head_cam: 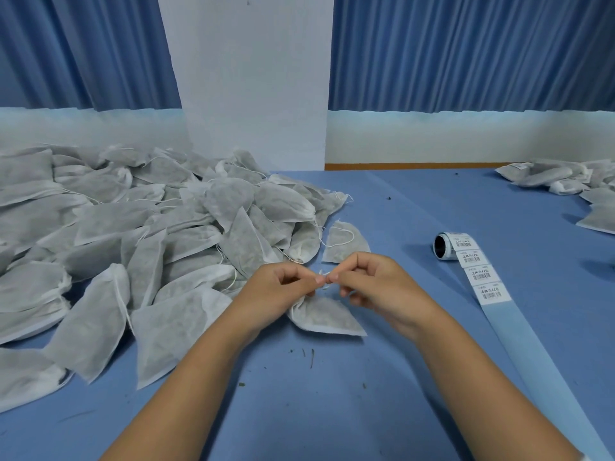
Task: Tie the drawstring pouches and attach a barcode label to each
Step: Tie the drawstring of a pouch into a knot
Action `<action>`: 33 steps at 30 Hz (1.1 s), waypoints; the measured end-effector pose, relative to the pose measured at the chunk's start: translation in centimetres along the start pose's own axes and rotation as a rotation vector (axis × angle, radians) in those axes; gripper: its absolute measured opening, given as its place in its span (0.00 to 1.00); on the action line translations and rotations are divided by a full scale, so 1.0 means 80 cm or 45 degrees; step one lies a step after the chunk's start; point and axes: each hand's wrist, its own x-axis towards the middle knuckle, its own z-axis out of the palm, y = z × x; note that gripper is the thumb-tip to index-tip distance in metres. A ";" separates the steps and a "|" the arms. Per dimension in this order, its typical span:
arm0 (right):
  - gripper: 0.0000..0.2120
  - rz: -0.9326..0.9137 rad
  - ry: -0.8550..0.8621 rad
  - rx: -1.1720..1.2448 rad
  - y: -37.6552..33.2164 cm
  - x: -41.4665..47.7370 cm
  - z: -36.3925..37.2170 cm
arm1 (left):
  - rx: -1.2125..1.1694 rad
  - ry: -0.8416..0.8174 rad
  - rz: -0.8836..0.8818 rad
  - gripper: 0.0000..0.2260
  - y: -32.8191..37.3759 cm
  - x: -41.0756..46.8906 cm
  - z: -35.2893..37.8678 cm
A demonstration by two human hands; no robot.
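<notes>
A white mesh drawstring pouch [327, 317] filled with dark herbs lies on the blue table in front of me. My left hand [283, 287] and my right hand [369, 281] meet just above its gathered neck. Each hand pinches an end of the pouch's thin white drawstring [325, 279] between thumb and forefinger. A roll of barcode labels [447, 246] lies to the right, its strip [482, 281] unrolled toward me.
A large heap of white pouches [133, 234] covers the left of the table [416, 207]. One loose pouch [344, 242] lies just beyond my hands. A smaller group of pouches [565, 181] sits at the far right. Bits of herb dot the cloth.
</notes>
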 end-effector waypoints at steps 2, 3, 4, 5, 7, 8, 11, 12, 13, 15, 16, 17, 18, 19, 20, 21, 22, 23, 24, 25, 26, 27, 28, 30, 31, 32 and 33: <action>0.08 0.030 -0.028 0.157 0.001 0.001 -0.001 | -0.008 0.008 -0.003 0.06 0.001 0.000 -0.001; 0.07 0.048 -0.050 0.254 0.001 0.001 -0.001 | -0.010 0.004 0.000 0.06 0.002 -0.001 -0.001; 0.06 0.066 -0.076 0.330 0.001 0.001 -0.002 | -0.007 -0.006 0.007 0.06 0.003 -0.001 -0.002; 0.05 0.076 -0.100 0.356 0.000 0.001 -0.002 | 0.000 -0.017 0.016 0.06 0.003 -0.001 -0.003; 0.07 0.036 -0.106 0.208 0.000 0.000 -0.003 | 0.041 -0.039 0.037 0.05 0.003 -0.002 -0.004; 0.09 -0.023 -0.091 0.052 0.000 -0.001 -0.003 | 0.072 -0.050 0.044 0.05 0.003 -0.002 -0.004; 0.11 -0.266 -0.026 -0.415 0.005 -0.002 0.003 | 0.181 -0.075 0.082 0.05 0.002 -0.001 -0.005; 0.10 -0.332 -0.010 -0.506 0.008 -0.002 0.005 | 0.225 -0.070 0.100 0.05 0.002 -0.001 -0.005; 0.10 -0.375 -0.001 -0.559 0.010 -0.002 0.006 | 0.263 -0.065 0.114 0.05 0.001 -0.001 -0.005; 0.09 -0.405 0.000 -0.613 0.014 -0.001 0.006 | 0.298 -0.063 0.124 0.05 0.000 0.000 -0.005; 0.09 -0.405 -0.003 -0.633 0.015 0.000 0.004 | 0.305 -0.065 0.123 0.05 0.000 0.000 -0.005; 0.08 -0.402 -0.006 -0.645 0.016 0.000 0.003 | 0.311 -0.068 0.122 0.05 -0.001 0.001 -0.005; 0.08 -0.399 -0.008 -0.650 0.016 0.000 0.001 | 0.319 -0.069 0.122 0.05 -0.002 0.002 -0.006; 0.09 -0.396 -0.006 -0.653 0.017 0.001 0.000 | 0.327 -0.069 0.128 0.05 -0.002 0.002 -0.006; 0.10 -0.388 -0.001 -0.659 0.017 0.001 -0.001 | 0.331 -0.067 0.137 0.06 -0.003 0.002 -0.006; 0.10 -0.375 0.005 -0.671 0.017 0.002 -0.002 | 0.332 -0.062 0.145 0.06 -0.003 0.002 -0.006; 0.09 -0.364 0.012 -0.684 0.017 0.002 -0.003 | 0.334 -0.054 0.152 0.06 -0.004 0.003 -0.006; 0.08 -0.350 0.017 -0.696 0.017 0.003 -0.003 | 0.342 -0.043 0.158 0.06 -0.004 0.003 -0.005; 0.06 -0.331 0.017 -0.701 0.018 0.004 -0.003 | 0.354 -0.028 0.166 0.06 -0.004 0.003 -0.004; 0.05 -0.305 0.011 -0.704 0.018 0.005 -0.003 | 0.370 -0.009 0.176 0.06 -0.005 0.003 -0.003; 0.04 -0.276 0.001 -0.703 0.018 0.005 -0.003 | 0.396 0.016 0.191 0.06 -0.005 0.002 -0.002; 0.05 -0.246 -0.012 -0.696 0.018 0.005 -0.002 | 0.429 0.047 0.211 0.05 -0.005 0.002 -0.001; 0.05 -0.213 -0.021 -0.680 0.018 0.006 -0.001 | 0.460 0.080 0.234 0.05 -0.005 0.001 0.001; 0.06 -0.138 -0.026 -0.612 0.016 0.006 0.000 | 0.491 0.130 0.275 0.03 -0.005 0.000 0.003; 0.07 -0.098 -0.023 -0.571 0.015 0.006 0.000 | 0.489 0.148 0.286 0.03 -0.004 -0.001 0.004; 0.07 -0.061 -0.024 -0.535 0.014 0.005 -0.001 | 0.473 0.164 0.290 0.02 -0.003 -0.001 0.005; 0.07 -0.030 -0.031 -0.494 0.013 0.005 -0.002 | 0.443 0.176 0.285 0.03 -0.002 -0.002 0.006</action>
